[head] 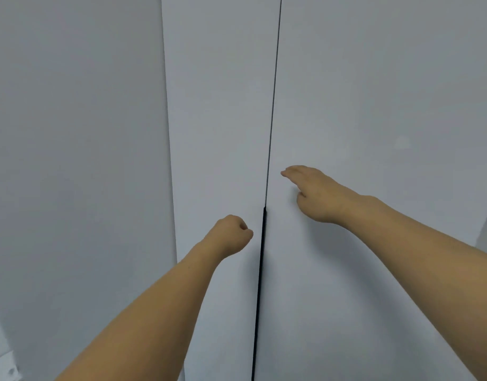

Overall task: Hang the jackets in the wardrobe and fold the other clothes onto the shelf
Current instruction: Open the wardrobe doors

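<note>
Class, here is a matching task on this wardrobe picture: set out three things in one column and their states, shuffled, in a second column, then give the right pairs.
Column 1
1. left hand
2. right hand
3. gap between the wardrobe doors

Column 2
A. dark line, wider in its lower part
B. fingers curled into a fist, holding nothing
C. fingers stretched out towards the right wardrobe door

Pairs: 1-B, 2-C, 3-A

No readable text or labels anywhere.
</note>
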### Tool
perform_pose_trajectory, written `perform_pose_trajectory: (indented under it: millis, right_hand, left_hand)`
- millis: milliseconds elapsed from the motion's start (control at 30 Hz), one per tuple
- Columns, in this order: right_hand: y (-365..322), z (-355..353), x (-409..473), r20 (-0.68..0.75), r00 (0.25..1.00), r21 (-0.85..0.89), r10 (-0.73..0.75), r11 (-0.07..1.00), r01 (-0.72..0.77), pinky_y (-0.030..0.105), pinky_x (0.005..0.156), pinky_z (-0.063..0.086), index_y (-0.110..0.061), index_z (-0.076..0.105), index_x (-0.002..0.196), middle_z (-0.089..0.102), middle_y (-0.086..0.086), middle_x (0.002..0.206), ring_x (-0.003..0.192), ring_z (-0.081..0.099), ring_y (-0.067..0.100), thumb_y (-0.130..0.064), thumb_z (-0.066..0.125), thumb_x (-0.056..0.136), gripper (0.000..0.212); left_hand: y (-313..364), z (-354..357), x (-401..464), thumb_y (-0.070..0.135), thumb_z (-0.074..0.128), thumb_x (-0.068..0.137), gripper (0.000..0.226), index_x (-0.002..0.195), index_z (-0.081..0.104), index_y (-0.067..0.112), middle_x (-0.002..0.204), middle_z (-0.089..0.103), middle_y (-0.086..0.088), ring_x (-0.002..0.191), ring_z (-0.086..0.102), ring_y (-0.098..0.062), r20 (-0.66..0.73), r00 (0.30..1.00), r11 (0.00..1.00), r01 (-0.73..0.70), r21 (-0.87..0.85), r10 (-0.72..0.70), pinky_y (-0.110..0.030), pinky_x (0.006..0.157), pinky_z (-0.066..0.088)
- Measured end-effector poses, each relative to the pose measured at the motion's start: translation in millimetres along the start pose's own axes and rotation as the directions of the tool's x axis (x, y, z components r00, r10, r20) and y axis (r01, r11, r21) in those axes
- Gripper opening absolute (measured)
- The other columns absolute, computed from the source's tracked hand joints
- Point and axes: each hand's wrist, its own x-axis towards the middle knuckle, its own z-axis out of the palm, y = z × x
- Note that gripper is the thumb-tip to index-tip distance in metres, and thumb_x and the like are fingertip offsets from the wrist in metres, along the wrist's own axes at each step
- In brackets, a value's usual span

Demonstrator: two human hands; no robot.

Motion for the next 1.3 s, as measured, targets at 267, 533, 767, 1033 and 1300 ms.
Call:
perform_pose_trajectory:
  millis: [267, 533, 767, 1033, 1300]
  right_hand:
    - [16, 35, 46, -0.058, 0.990, 0.133, 0.127, 0.984, -0.118, 0.019, 0.113, 0.013, -0.019, 0.028, 0.153, 0.023, -0.006, 0.160, 0.146, 0.020, 0.012, 0.003, 0.032, 0.093, 0.064]
    - [9, 44, 75, -0.107, 0.986, 0.231, 0.128, 0.968, -0.101, 0.021, 0.111, 0.024, -0.020, 0.034, 0.151, 0.034, -0.005, 0.154, 0.141, 0.032, 0.013, 0.004, 0.032, 0.092, 0.063]
    - [-1, 47, 87, -0.183, 0.971, -0.316, -0.151, 0.945, 0.088, 0.031, 0.114, 0.018, -0.014, 0.044, 0.145, 0.037, 0.001, 0.151, 0.140, 0.028, 0.023, -0.001, 0.038, 0.092, 0.055]
    - [-13, 37, 85, 0.010, 0.953, -0.774, -0.303, 0.601, 0.199, 0.046, 0.118, -0.016, -0.013, 0.037, 0.147, 0.023, 0.005, 0.159, 0.152, -0.002, 0.026, -0.014, 0.022, 0.101, 0.048]
    - [-40, 28, 60, 0.046, 0.950, -0.823, -0.309, 0.526, 0.211, 0.048, 0.121, -0.010, -0.016, 0.042, 0.139, 0.031, 0.002, 0.150, 0.150, 0.003, 0.024, -0.013, 0.020, 0.100, 0.045]
  left_hand:
    - [3, 55, 87, 0.027, 0.045, 0.094, 0.018, 0.087, 0.051, 0.011, 0.076, 0.052, 0.002, 0.061, 0.044, -0.016, -0.133, 0.987, 0.994, -0.085, 0.072, 0.094, -0.027, 0.051, 0.032]
    - [0, 68, 108, 0.019, 0.042, 0.093, 0.023, 0.071, 0.039, 0.014, 0.065, 0.043, 0.001, 0.058, 0.039, -0.022, -0.192, 0.955, 0.951, -0.173, 0.258, 0.226, -0.028, 0.050, 0.025]
    - [-1, 68, 109, 0.016, 0.047, 0.084, 0.023, 0.065, 0.035, 0.013, 0.060, 0.038, 0.000, 0.053, 0.028, -0.019, -0.197, 0.957, 0.964, -0.175, 0.200, 0.215, -0.028, 0.049, 0.023]
    - [-9, 76, 83, 0.007, 0.045, 0.080, 0.018, 0.066, 0.035, 0.011, 0.060, 0.038, 0.000, 0.053, 0.029, -0.016, -0.238, 0.963, 0.940, -0.190, -0.283, 0.123, -0.026, 0.046, 0.023]
    - [-30, 58, 48, 0.010, 0.049, 0.081, 0.019, 0.066, 0.036, 0.013, 0.061, 0.037, 0.002, 0.052, 0.027, -0.013, -0.140, 0.975, 0.894, -0.213, -0.394, 0.170, -0.018, 0.043, 0.021]
